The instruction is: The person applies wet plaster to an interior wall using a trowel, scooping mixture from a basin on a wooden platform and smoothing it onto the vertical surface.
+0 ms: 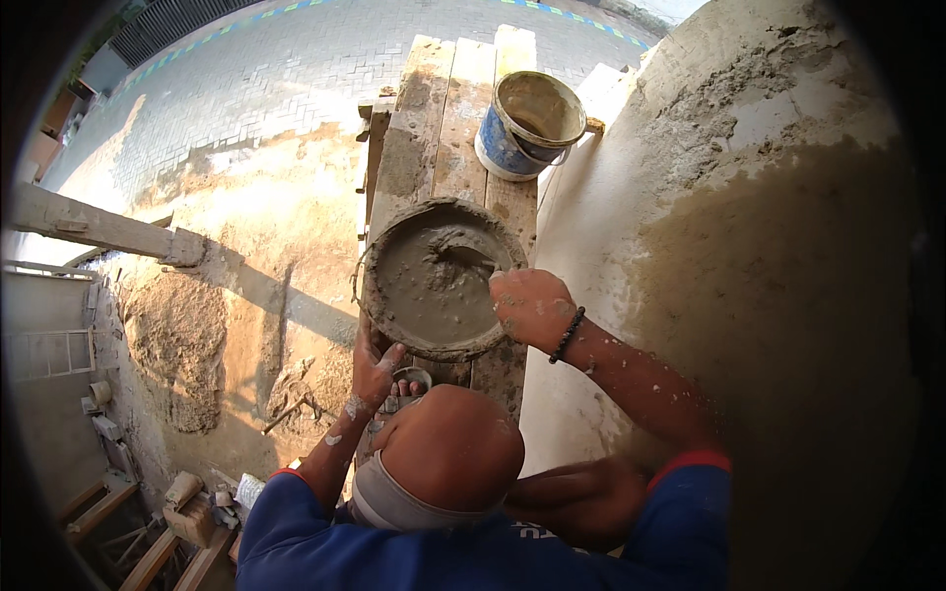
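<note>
A round basin (445,352) caked with grey mortar stands on wooden planks in front of me. Wet, lumpy mortar (424,295) fills it, with a hollow churned near its far right side. My right hand (533,307) is closed in a fist over the basin's right rim. It grips what looks like a trowel (483,260), its handle hidden in the fist and its end sunk in the mortar. My left hand (371,372) holds the near left edge of the basin, the thumb pointing toward it. Mortar splashes spot both forearms.
A mortar-stained blue and white bucket (503,151) stands farther along the planks (414,128). A partly wet plastered wall (749,256) rises on the right. Left and below are a sand heap (177,345), a wooden beam (99,223) and loose timber (148,561).
</note>
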A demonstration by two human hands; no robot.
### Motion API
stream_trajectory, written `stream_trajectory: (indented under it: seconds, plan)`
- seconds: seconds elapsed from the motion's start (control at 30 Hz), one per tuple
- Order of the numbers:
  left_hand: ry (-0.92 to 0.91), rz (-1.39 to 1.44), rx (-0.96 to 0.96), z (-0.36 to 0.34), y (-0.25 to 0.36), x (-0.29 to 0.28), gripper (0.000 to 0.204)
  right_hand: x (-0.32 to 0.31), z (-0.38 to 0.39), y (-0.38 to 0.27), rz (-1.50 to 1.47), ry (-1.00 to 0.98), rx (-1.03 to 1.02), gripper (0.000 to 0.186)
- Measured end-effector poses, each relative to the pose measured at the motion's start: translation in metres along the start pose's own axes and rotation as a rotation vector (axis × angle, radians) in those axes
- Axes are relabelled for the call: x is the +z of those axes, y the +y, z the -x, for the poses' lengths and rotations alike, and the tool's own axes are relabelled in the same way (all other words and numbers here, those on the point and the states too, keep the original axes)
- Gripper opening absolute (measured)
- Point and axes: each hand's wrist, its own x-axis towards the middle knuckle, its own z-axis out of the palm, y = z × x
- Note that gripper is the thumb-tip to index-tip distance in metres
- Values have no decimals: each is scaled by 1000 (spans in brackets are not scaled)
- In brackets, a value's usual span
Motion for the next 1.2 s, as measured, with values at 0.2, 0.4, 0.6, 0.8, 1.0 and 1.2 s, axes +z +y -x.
stream_trajectory:
  seconds: [0.2, 0.4, 0.6, 0.8, 1.0, 1.2]
  plan:
    - [1, 236, -73, 0, 7, 9, 78, -41, -1, -11, 5, -61, -135, 11]
    - [75, 187, -119, -21, 9, 21, 71, 12, -5, -10, -161, -304, 52, 21]
    - [23, 75, -103, -56, 32, -11, 66, -41, -46, 94, -657, -72, 254, 66]
    - [-114, -50, -130, -87, 49, -29, 54, -19, -113, 232, -1647, 340, 995, 79]
    - [-152, -50, -191, -84, 50, -29, 58, 24, -149, 247, -2181, 424, 874, 48]
    - [-126, 33, -159, -82, 36, -36, 61, -5, -112, 174, -1651, 617, 844, 44]
